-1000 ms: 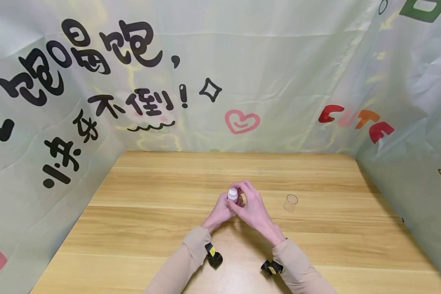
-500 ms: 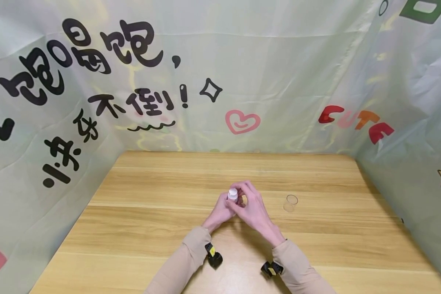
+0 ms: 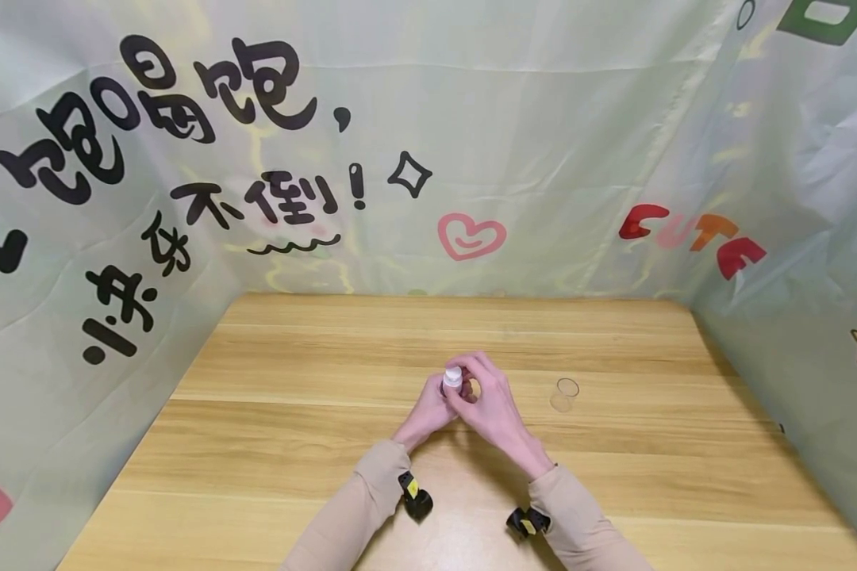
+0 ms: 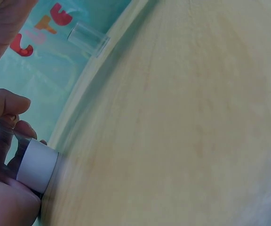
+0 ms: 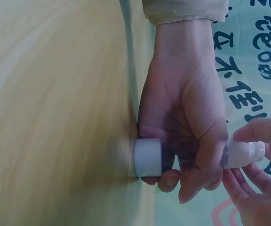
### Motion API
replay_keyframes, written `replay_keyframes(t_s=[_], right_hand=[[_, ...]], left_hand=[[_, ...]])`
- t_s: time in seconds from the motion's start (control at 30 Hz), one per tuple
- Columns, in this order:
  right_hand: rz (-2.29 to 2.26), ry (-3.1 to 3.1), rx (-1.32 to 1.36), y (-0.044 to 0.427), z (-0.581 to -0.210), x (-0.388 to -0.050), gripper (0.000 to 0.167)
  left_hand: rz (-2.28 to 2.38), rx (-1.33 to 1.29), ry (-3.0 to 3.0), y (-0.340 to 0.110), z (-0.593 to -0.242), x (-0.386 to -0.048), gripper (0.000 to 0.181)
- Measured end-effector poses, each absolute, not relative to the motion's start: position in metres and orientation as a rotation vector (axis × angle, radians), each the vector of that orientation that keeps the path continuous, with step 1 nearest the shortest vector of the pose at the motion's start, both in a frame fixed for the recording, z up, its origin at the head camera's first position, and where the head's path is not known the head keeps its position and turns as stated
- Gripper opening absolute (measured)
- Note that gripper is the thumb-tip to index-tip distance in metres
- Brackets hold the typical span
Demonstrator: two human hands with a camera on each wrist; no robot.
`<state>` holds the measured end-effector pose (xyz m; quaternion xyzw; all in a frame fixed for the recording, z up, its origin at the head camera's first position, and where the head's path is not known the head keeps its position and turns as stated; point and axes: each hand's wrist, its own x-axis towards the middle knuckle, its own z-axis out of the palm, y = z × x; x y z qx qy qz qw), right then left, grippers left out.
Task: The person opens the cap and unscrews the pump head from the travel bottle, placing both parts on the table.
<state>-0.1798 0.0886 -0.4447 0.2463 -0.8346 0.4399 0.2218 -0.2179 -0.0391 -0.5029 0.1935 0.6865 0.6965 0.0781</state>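
Observation:
A small bottle with a white top stands upright between the two hands near the table's middle. The left hand grips its body, fingers curled round it in the right wrist view, where a wide white base shows below that hand. At the upper part, the right hand pinches the white neck piece between thumb and fingers. In the left wrist view the white base sits at or close to the table surface; whether it touches cannot be told.
A clear, open cylindrical cup stands on the wooden table, to the right of the hands. Printed cloth walls rise behind the table and on both sides. Each wrist wears a small black camera.
The right thumb and fingers have shifted very slightly at the bottle's top. Both arms and the clear cup stay where they were.

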Motion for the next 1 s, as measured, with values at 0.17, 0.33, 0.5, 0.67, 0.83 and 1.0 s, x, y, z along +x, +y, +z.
replay_keyframes(t_s=[0.17,0.33,0.5,0.67,0.83,1.0], right_hand=[[1.261,-2.322,0.668,0.0880,-0.4435,-0.1783,0.038],[1.250,-2.317,0.649,0.0873,-0.4439,-0.1790,0.037],[1.254,-2.307,0.668,0.0877,-0.4449,-0.1797,0.036],[1.271,-2.302,0.651,0.0874,-0.4458,-0.1794,0.039],[1.258,-2.285,0.663,0.0872,-0.4450,-0.1802,0.036],[1.257,-2.306,0.667,0.0879,-0.4449,-0.1794,0.039]], left_hand=[[2.069,0.591,2.065,-0.0397,-0.5015,-0.2171,0.020],[2.101,0.572,2.038,-0.0389,-0.5002,-0.2168,0.009],[2.092,0.589,2.050,-0.0397,-0.5007,-0.2175,0.009],[2.093,0.581,2.060,-0.0388,-0.5009,-0.2180,0.010],[2.100,0.575,2.059,-0.0388,-0.5020,-0.2182,0.010],[2.082,0.567,2.062,-0.0399,-0.5020,-0.2176,0.019]])
